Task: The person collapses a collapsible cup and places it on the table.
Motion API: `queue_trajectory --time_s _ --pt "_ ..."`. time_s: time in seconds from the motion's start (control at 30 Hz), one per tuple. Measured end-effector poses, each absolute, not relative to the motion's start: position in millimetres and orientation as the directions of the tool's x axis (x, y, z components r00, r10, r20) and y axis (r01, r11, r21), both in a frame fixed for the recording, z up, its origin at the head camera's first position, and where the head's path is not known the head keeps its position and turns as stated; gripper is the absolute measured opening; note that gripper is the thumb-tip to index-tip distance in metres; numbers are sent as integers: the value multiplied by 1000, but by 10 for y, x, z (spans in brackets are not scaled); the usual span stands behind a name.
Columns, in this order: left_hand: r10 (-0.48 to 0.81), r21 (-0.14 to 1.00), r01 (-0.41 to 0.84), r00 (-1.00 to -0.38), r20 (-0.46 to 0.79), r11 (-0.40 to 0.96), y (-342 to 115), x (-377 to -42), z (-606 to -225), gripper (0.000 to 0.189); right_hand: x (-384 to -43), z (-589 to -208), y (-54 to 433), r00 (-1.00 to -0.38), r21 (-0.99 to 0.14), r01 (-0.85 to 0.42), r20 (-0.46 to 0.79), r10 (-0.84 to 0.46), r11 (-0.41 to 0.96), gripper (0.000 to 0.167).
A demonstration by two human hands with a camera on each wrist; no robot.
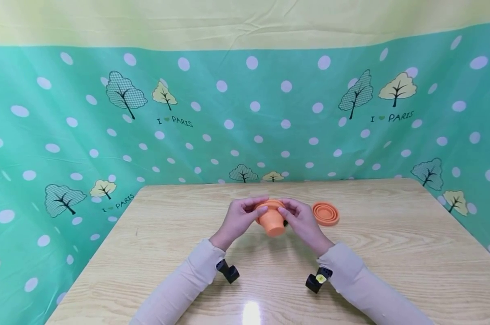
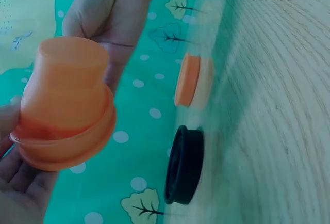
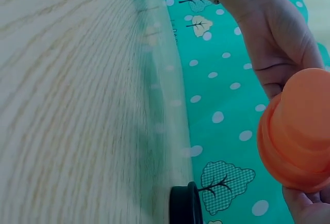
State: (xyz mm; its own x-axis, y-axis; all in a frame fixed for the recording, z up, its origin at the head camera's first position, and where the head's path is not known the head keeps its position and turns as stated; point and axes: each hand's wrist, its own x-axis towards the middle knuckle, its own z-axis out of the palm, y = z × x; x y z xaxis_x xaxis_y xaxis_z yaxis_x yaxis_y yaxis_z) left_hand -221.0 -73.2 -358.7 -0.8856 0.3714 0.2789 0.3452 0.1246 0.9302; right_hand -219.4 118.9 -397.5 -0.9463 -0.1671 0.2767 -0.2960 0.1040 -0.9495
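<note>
Between both hands, held in the air above the table, is an orange collapsible cup (image 1: 272,222), popped out to its tall shape. Its wide rim faces away and its narrow base points toward me, tilted down. My left hand (image 1: 242,219) grips the rim from the left, thumb on the near side. On the opposite side my right hand (image 1: 304,221) pinches the same rim. The left wrist view shows the cup (image 2: 69,100) from the side; the right wrist view cuts it off at the edge. Fingers behind the rim are partly hidden.
A flattened orange collapsible cup (image 1: 325,214) lies on the wooden table (image 1: 391,253) right of the hands. Behind the held cup sits a round black piece (image 2: 185,166), mostly hidden in the head view. A green dotted curtain (image 1: 212,113) hangs behind the table.
</note>
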Motion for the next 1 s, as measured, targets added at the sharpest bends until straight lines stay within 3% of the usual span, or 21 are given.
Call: queue_trajectory --time_s 0.53,1.0 --pt "369 953 276 -904 215 122 -784 -2220 -3629 32 -2177 -3966 1183 -937 -926 -333 303 -174 177 32" --pt "426 947 274 -886 181 166 -773 -2192 -3599 35 -2205 -4000 1223 -927 -923 -355 327 -182 149 33"
